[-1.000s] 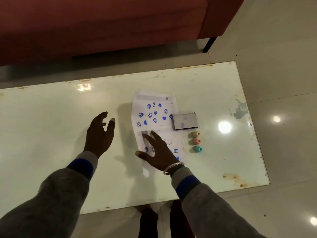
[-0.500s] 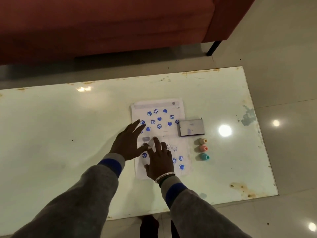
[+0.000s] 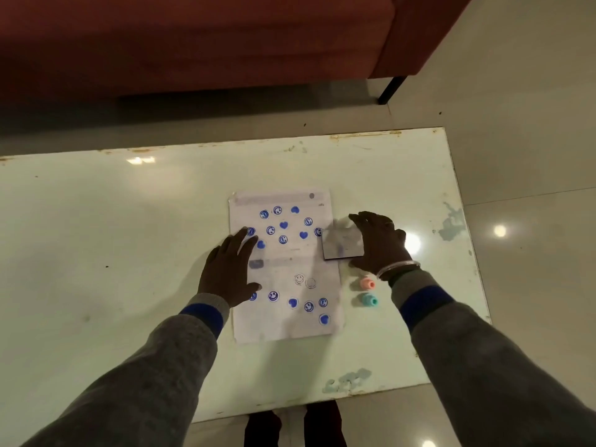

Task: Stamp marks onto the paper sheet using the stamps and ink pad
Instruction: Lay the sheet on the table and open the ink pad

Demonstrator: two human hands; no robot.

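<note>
A white paper sheet [image 3: 287, 269] with several blue heart and smiley stamp marks lies mid-table. My left hand [image 3: 229, 272] rests flat on its left edge, fingers spread. The dark ink pad [image 3: 342, 245] sits at the sheet's right edge, and my right hand [image 3: 379, 245] curls around its right side, fingers at the far edge and thumb at the near edge. A pink stamp [image 3: 367, 283] and a teal stamp [image 3: 369, 300] stand just below my right wrist. A third stamp, seen earlier, is hidden under that hand.
The pale glass table [image 3: 129, 253] has chipped, rusty edges; its right edge [image 3: 467, 253] is close to the ink pad. A red sofa [image 3: 193, 43] stands beyond the far edge. Tiled floor [image 3: 532, 156] lies to the right.
My right hand left the paper's lower part and moved right onto the ink pad. My left hand settled flat on the sheet's left edge. The camera shifted slightly.
</note>
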